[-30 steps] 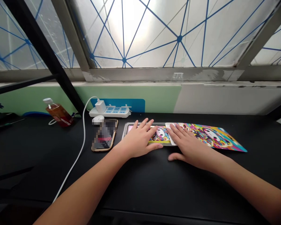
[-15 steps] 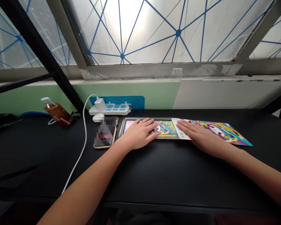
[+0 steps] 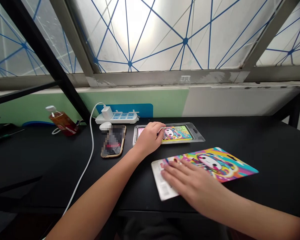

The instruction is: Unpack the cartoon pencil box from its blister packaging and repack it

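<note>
A clear plastic blister package [image 3: 197, 136] lies near the back of the black desk, with a colourful cartoon-printed insert [image 3: 177, 132] inside. My left hand [image 3: 151, 137] rests over its left half, fingers bent and closed on it; the fingertips are partly hidden. Closer to me lies a bright printed card [image 3: 230, 163] with a cartoon figure and a white, barcode-like end. My right hand [image 3: 190, 180] is spread flat on the card's left part, its fingers stretched out. The card and the package are apart.
Left of the package lies a phone [image 3: 113, 141], its screen partly blurred, with a small white rounded object [image 3: 105, 126] behind. A power strip [image 3: 123, 117] with a charger and white cable [image 3: 86, 163] stands by the wall. A tilted drink bottle [image 3: 63, 122] is further left.
My right hand has drawn the printed card toward me and left, off the package, whose right end now shows. My left hand's fingers have gone from flat to bent.
</note>
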Demonstrator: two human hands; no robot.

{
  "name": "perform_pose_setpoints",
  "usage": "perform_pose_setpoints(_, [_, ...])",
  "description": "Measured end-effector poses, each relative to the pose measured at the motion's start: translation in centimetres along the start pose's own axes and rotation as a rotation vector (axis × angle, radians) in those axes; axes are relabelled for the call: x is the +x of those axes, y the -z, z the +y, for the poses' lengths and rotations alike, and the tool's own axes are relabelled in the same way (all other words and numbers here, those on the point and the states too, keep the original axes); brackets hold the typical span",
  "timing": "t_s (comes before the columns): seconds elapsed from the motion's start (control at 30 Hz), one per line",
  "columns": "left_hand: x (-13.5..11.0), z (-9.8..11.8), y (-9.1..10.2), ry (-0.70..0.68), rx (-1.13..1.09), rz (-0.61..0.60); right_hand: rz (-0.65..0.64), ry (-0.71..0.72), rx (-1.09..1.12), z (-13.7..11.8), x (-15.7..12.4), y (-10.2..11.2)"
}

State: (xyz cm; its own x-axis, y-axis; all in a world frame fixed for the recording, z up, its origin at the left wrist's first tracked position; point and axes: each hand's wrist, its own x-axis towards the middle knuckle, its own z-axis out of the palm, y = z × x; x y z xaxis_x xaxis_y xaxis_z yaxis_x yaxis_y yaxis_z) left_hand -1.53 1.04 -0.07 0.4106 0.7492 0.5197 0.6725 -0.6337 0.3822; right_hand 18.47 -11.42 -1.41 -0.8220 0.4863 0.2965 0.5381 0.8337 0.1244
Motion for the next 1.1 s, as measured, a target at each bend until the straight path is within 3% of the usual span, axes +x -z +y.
perform_pose_setpoints(0.1, [-0.1, -0.1, 0.7, 0.003, 0.134, -0.010, -0.082, 0.014, 0.057, -1.5, 3.5, -2.1])
perform_pose_setpoints(0.2, [-0.3, -0.8, 1.1, 0.010, 0.281, -0.138, -0.080, -0.011, 0.143, -0.5, 6.4, -2.9])
perform_pose_setpoints(0.3, [-0.4, -1.5, 1.0, 0.015, 0.312, -0.191, -0.083, 0.000, 0.260, 1.1, 7.8, -3.0])
perform_pose_setpoints(0.5, [-0.4, -1.5, 1.2, 0.022, 0.318, -0.212, -0.145, -0.032, 0.458, 2.4, 7.0, -2.8])
perform_pose_setpoints(0.67, [-0.6, -1.7, 1.6, -0.029, 0.333, -0.321, -0.182, -0.055, 0.525, 2.7, 7.0, -2.4])
perform_pose_setpoints(0.9, [-0.5, -1.7, 1.9, -0.039, 0.346, -0.381, -0.175, -0.040, 0.528, 3.2, 7.3, -2.6])
perform_pose_setpoints(1.1, [-0.6, -1.8, 2.1, -0.076, 0.304, -0.349, -0.086, -0.044, 0.417, 3.1, 7.5, -3.3])
